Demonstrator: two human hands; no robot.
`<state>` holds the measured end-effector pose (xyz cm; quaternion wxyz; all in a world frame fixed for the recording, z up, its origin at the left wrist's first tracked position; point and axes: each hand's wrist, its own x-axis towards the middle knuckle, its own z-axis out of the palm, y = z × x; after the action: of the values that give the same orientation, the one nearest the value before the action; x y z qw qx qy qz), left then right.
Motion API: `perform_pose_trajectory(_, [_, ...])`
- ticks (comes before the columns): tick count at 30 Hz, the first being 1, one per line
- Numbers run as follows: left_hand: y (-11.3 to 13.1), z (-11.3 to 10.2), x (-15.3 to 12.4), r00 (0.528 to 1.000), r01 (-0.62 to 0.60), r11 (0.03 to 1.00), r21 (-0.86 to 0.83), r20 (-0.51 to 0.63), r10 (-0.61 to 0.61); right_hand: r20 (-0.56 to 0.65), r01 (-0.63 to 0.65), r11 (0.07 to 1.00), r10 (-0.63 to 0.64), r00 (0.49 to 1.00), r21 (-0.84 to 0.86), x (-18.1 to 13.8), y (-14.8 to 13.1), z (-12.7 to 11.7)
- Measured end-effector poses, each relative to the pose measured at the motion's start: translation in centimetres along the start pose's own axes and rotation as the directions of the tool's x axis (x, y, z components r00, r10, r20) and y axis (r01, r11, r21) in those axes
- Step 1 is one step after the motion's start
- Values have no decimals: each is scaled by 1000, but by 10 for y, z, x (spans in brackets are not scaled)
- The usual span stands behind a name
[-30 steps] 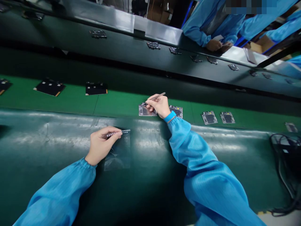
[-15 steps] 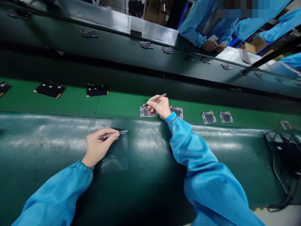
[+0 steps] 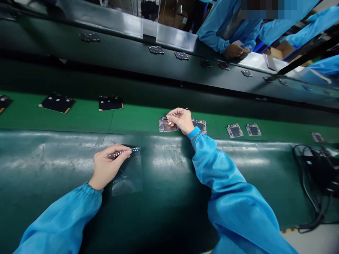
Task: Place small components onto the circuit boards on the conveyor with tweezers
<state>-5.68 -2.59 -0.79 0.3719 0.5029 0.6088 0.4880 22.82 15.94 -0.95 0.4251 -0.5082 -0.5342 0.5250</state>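
Note:
My right hand point(image 3: 182, 120) is closed around a pair of tweezers point(image 3: 178, 112), whose tip points down at the upper left part of a circuit board point(image 3: 167, 126). Part of that board is hidden behind my fingers. Another circuit board point(image 3: 200, 125) lies just behind my right wrist. Lower on the left, my left hand point(image 3: 110, 165) pinches a narrow strip with a row of white dots point(image 3: 135, 149). Below the strip, a clear plastic bag or sheet point(image 3: 129, 180) lies on the dark green mat point(image 3: 169, 197); I cannot tell whether the two are joined.
On the green belt point(image 3: 140, 116) lie dark panels point(image 3: 111, 103) to the left and more circuit boards point(image 3: 234, 130) to the right. Several boards point(image 3: 181, 55) sit on the far raised line. Black cables point(image 3: 304, 190) lie at right. A co-worker's hands point(image 3: 237, 50) are across the line.
My right hand stays over the same board, and the tweezers have turned slightly in its grip. The boards on the far line have shifted left in view. My left hand keeps its pinch.

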Motion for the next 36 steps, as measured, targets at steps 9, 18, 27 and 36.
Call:
perform_pose_trajectory(9, [-1, -1, -1, 1000, -6, 1000, 22, -2, 6, -23, 49, 999, -49, 999, -18, -2, 2, -9])
perform_pose_trajectory(18, [2, -1, -1, 1000, -10, 999, 33, -12, 10, -42, 46, 998, -47, 998, -46, -7, -1, -15])
perform_pose_trajectory(27, [-1, -2, -1, 1000, -25, 999, 41, -12, 26, -67, 36, 998, -40, 997, -59, -7, 3, -29])
perform_pose_trajectory(36, [1, -3, -1, 1000, -21, 998, 61, -13, 22, -77, 46, 997, -51, 996, -67, -7, 7, -39])
